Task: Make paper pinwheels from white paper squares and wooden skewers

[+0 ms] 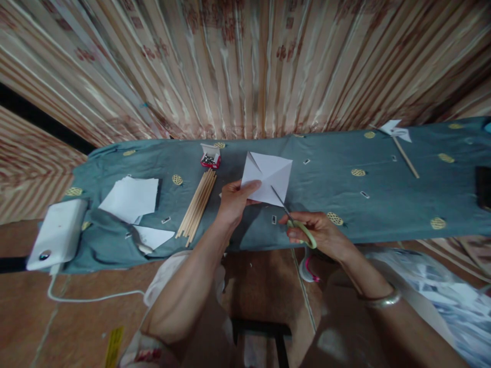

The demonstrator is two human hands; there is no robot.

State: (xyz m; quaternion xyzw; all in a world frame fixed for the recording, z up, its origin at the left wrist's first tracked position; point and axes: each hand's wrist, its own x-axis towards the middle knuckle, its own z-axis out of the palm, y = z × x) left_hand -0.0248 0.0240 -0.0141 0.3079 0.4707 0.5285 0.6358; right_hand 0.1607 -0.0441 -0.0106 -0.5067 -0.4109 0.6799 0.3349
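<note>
A square white sheet of paper (pixel 274 171), creased along its diagonals, is pinched at its left side by my left hand (pixel 235 199). One slit runs in from its upper left corner. My right hand (pixel 312 230) grips a pair of scissors (pixel 303 232) by pale green handles. Their blades lie at the paper's lower right corner, pointing towards its middle. Left of my left hand lies a bundle of thin wooden sticks (pixel 197 204). Behind the sticks stands a small open red and white box (pixel 210 156) with small shiny metal pieces inside.
A stack of white paper (pixel 132 198) and a loose white piece (pixel 153 236) lie on the left. A white device (pixel 57 232) with a cable sits at the left end. A paper pinwheel on a stick (pixel 404 153) lies far right, near a dark object (pixel 483 188) at the edge.
</note>
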